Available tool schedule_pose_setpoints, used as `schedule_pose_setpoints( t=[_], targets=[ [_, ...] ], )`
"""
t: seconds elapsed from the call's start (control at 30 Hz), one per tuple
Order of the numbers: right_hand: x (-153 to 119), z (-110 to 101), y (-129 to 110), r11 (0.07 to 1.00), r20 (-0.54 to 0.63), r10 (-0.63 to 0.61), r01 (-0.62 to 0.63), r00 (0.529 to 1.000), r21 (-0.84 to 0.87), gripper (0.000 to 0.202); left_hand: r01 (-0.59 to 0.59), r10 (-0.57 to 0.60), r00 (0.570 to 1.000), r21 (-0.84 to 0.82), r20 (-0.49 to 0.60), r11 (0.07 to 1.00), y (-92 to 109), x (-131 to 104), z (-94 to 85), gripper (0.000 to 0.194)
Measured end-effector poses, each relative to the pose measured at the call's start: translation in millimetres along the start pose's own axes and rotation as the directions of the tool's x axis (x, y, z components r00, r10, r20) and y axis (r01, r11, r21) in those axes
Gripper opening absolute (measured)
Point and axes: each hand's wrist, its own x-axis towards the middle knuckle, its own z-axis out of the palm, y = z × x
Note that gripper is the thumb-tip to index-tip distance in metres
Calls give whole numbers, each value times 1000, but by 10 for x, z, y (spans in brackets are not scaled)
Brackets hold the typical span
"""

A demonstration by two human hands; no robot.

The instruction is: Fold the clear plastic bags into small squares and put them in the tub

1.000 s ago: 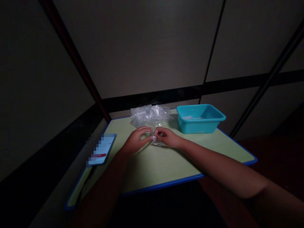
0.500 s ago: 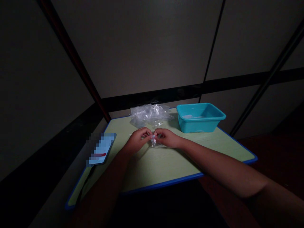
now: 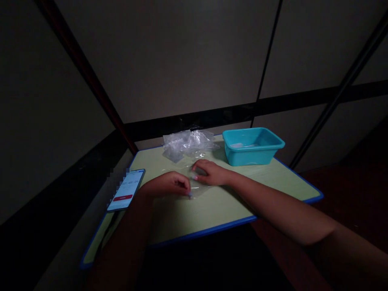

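Observation:
A clear plastic bag (image 3: 198, 190) lies spread on the pale green table, between and under my hands. My left hand (image 3: 174, 184) is closed at the bag's near edge, thumb and fingers pinched together on what looks like the film. My right hand (image 3: 209, 172) rests at the bag's right side, its thumb and fingers apart, a small pale and pink spot by the thumb tip. Beyond my hands sits a heap of crumpled clear plastic bags (image 3: 189, 142).
A turquoise basin (image 3: 250, 157) with something whitish inside stands at the back right. A lit phone (image 3: 127, 189) lies at the table's left edge. The blue-rimmed table (image 3: 212, 214) stands against dark wall panels.
My hands, earlier together at the fingertips over the bag, have parted. The left hand has moved nearer and lower. The right hand's fingers have spread, and more of the bag lies flat.

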Motion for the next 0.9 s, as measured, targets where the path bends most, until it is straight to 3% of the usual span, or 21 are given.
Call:
schedule_pose_setpoints(
  t=[0.07, 0.13, 0.2, 0.23, 0.3, 0.37, 0.43, 0.53, 0.7, 0.9],
  targets=[
    [-36, -10, -10, 995, 140, 72, -61, 988, -78, 54, 3, -11, 994, 68, 107, 998, -10, 2, -7, 21],
    [-64, -14, -42, 986, 259, 138, -107, 956, -130, 72, -16, 9, 996, 87, 88, 996, -43, 30, -9, 22],
    [-78, -11, -85, 978, 324, 174, -123, 930, -171, 82, -49, 55, 993, 68, -103, 996, -88, 77, -1, 25],
    [-80, -5, -107, 974, 341, 183, -123, 922, -191, 85, -63, 77, 967, 66, -243, 996, -112, 103, 8, 28],
    [-73, 20, -142, 963, 349, 203, -124, 915, -238, 88, -36, 101, 874, 145, -476, 989, -161, 146, 34, 36],
    [-61, 57, -161, 950, 328, 225, -132, 917, -282, 88, 105, 81, 836, 302, -543, 947, -209, 166, 67, 56],
    [-50, 94, -166, 939, 303, 239, -140, 923, -313, 87, 248, -5, 880, 450, -475, 858, -255, 163, 101, 86],
    [-42, 103, -168, 934, 321, 247, -136, 914, -329, 91, 320, -160, 933, 545, -321, 775, -308, 141, 140, 114],
    [-54, -56, -152, 947, 419, 268, -157, 868, -282, 109, 355, -270, 935, 574, -231, 738, -325, 136, 169, 130],
    [-51, -254, -60, 911, 526, 381, -211, 760, -355, 122, 387, -362, 914, 655, -182, 649, -297, 111, 132, 132]
  ],
)
